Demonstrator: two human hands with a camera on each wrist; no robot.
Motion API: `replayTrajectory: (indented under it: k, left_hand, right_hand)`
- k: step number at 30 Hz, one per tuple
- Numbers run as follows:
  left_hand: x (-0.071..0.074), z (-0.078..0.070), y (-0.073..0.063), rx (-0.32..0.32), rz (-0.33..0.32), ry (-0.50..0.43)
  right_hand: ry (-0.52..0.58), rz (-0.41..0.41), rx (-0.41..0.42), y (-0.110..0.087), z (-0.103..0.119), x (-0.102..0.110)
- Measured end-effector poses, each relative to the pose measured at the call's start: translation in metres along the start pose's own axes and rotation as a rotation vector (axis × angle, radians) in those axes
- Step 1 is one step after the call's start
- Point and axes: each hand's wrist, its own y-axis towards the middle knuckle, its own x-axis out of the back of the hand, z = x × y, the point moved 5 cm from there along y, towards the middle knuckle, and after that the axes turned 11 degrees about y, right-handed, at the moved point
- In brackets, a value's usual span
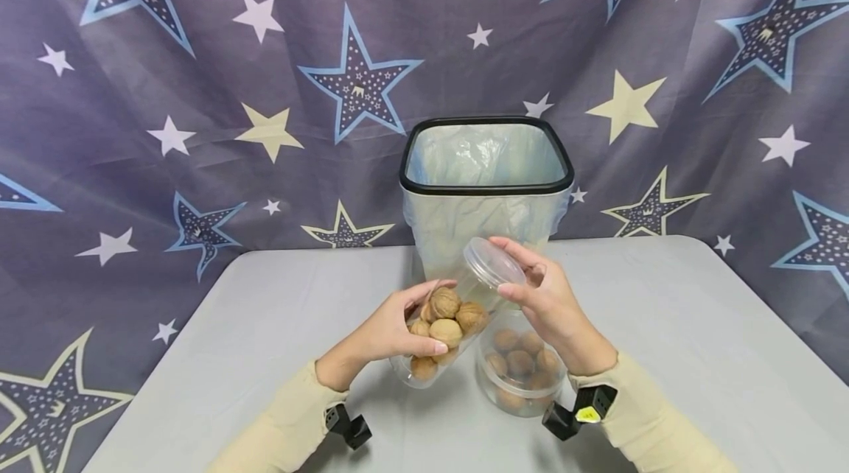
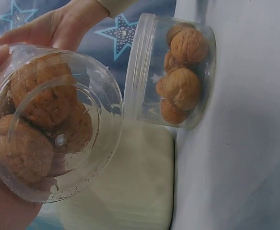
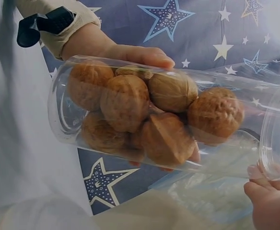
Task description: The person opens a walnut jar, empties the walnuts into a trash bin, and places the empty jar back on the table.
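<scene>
My left hand (image 1: 398, 326) grips a tall clear plastic jar (image 3: 216, 160) of walnuts around its body, thumb in front. The jar hangs tilted above the table, its base low on the left and its mouth up to the right. Several walnuts (image 1: 446, 331) lie bunched in its lower half. At the upper end, my right hand (image 1: 547, 300) holds the translucent lid (image 1: 494, 263) by its rim between thumb and fingers. Below that hand a shorter round tub (image 2: 142, 72), also with walnuts (image 2: 183, 88) in it, stands upright on the table, partly covered by the right forearm.
Behind the hands stands a pale bin (image 1: 444, 230) with a black rim (image 1: 487, 191) and a bluish plastic liner. A grey tabletop (image 1: 318, 289) spreads to both sides. At the back hangs a dark curtain (image 1: 464, 82) with a star print.
</scene>
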Motion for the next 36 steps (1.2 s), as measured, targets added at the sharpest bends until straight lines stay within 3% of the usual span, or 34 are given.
replayTrajectory:
  k: [10, 23, 36]
  left_hand:
    - [-0.0015, 0.0005, 0.0031, 0.018, 0.021, -0.03]
    - [-0.0006, 0.0028, 0.0033, -0.002, 0.021, -0.015]
    - [-0.0014, 0.0078, 0.0036, 0.006, 0.028, -0.022]
  right_hand:
    - [0.048, 0.021, 0.01, -0.0012, -0.0049, 0.0037]
    - [0.086, 0.056, 0.005, -0.0015, -0.007, 0.0039]
    - [0.074, 0.072, 0.004, -0.0018, -0.0107, 0.0078]
